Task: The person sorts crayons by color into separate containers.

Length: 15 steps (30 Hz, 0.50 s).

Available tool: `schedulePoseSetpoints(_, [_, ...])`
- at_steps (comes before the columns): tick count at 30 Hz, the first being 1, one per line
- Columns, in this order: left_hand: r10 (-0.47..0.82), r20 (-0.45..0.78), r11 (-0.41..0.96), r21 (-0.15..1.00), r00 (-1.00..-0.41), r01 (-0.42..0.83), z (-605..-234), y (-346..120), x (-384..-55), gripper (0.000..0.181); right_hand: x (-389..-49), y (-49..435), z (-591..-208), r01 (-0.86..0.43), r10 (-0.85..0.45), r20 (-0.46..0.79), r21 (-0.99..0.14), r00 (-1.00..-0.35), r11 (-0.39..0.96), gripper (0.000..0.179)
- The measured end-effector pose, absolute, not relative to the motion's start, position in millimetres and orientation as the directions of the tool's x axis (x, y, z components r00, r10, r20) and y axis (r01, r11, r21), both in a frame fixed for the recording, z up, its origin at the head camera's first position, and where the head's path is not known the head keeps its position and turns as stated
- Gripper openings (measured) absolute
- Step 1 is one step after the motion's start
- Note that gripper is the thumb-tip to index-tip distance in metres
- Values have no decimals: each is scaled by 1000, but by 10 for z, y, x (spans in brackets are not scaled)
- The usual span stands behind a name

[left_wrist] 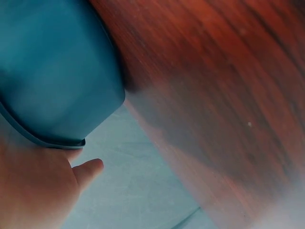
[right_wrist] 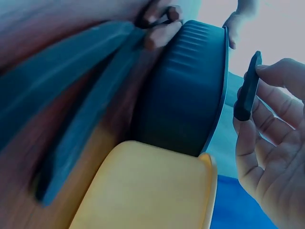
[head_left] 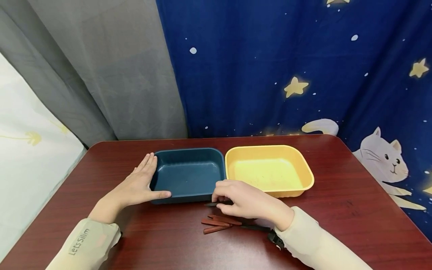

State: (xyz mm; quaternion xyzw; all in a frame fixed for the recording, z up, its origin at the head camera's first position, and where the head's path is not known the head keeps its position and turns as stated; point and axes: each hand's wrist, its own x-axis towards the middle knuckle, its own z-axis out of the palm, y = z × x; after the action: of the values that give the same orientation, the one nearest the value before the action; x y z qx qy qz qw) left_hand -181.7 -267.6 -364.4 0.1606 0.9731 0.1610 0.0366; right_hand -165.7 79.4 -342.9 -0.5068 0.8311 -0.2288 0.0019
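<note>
My left hand (head_left: pixel 138 183) rests on the left end of a dark blue bin (head_left: pixel 189 176). Its fingers lie straight along the side rim, and the thumb reaches over the front corner. At the bin's front right corner, my right hand (head_left: pixel 243 198) pinches a short dark stick with a pointed end (right_wrist: pixel 249 88) between thumb and fingers. Just below that hand, several reddish-brown sticks (head_left: pixel 216 222) lie in a loose pile on the table. Dark sticks (right_wrist: pixel 81 129) also lie there, large and close in the right wrist view; the forearm partly covers them in the head view.
A yellow bin (head_left: pixel 270 172) stands against the blue bin's right side. Both bins stand toward the back of the reddish wooden table (head_left: pixel 162 240). Behind it hang a grey curtain (head_left: pixel 135 75) and a blue star-patterned curtain (head_left: pixel 236 75).
</note>
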Motion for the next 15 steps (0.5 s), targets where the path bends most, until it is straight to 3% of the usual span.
schedulePoseSetpoints(9, [314,-26,905,309,-949,291,-3656,-2672,-1820,129,-1792,600,-3419,-835,-830,277,-432,-483,341,11])
schedulePoseSetpoints(15, [318,-23,905,307,-948,296,-3649,-2671,-1812,128,-1933,505,-3391,-787,-806,272,-514,-526,341,12])
